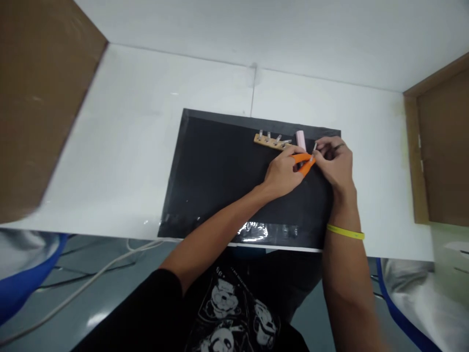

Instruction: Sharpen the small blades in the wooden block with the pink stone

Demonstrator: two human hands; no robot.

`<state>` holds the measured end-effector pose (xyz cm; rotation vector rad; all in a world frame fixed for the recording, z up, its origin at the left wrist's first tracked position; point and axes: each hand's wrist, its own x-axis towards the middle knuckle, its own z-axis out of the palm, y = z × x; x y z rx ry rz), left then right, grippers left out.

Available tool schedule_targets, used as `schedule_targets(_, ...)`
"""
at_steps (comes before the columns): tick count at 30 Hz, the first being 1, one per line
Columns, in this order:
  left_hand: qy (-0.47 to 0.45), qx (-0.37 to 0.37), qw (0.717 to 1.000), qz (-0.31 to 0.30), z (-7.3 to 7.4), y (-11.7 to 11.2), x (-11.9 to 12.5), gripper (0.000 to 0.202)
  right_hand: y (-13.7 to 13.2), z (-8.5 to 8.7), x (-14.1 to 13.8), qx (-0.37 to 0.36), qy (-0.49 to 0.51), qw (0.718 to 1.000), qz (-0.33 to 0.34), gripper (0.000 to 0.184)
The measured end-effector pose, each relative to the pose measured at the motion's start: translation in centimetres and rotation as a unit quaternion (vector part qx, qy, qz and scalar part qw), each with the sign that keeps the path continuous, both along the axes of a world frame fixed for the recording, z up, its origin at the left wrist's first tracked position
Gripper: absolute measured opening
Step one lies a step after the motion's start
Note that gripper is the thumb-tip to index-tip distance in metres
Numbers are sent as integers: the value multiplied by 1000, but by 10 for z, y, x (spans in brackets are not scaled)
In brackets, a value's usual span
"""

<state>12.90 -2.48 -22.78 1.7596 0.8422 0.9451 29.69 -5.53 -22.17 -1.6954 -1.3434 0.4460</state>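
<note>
My left hand (284,173) is closed around an orange two-armed tool (306,168); whether it is pliers or tweezers I cannot make out. The arms of this tool come together beside my right hand (335,159), whose thumb and fingers pinch a thin, whitish, clear piece (314,146). Just beyond my left hand lies a wooden strip (271,141) with several small clear pieces standing or leaning along it. Its right end is hidden by my fingers. Between the strip and my right hand is a pale pink cylinder (300,140), its lower end partly covered.
Under the hands a black mat (216,171) lies on a white table (120,137). Brown panels stand at the left (40,98) and right (443,146), with a white wall (274,34) behind. A white cable (91,278) runs below the table's front edge.
</note>
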Motion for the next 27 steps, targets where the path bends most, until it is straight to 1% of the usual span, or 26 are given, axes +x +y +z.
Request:
schedule_targets(3,17,-8,1000,7,-1,0,2,7,-1,-2,1,7,46,999,-17,22)
schedule_targets(7,52,-3,999,-3,2,-1,1,9,-2,-2,3,32,127,991,-38,20)
schedule_targets(12,81,-5,997,-5,6,-2,0,12,-1,0,9,63,230,971,-35,22)
schedule_targets(15,77,-4,997,-1,5,-1,1,10,0,3,13,78,303,949,-24,23)
schedule_targets(17,70,-1,998,7,3,-1,1,8,-1,6,15,70,350,934,-8,26)
schedule_targets(20,54,4,998,25,1,-1,2,5,-5,10,18,30,391,920,12,28)
schedule_targets(23,43,10,998,35,0,-2,3,5,-9,10,21,-9,399,917,-2,23)
schedule_targets(25,39,13,998,37,0,-2,3,4,-10,7,23,-20,404,915,-13,25)
schedule_targets(27,35,16,998,40,0,-1,3,5,-9,5,25,-27,410,912,-10,29)
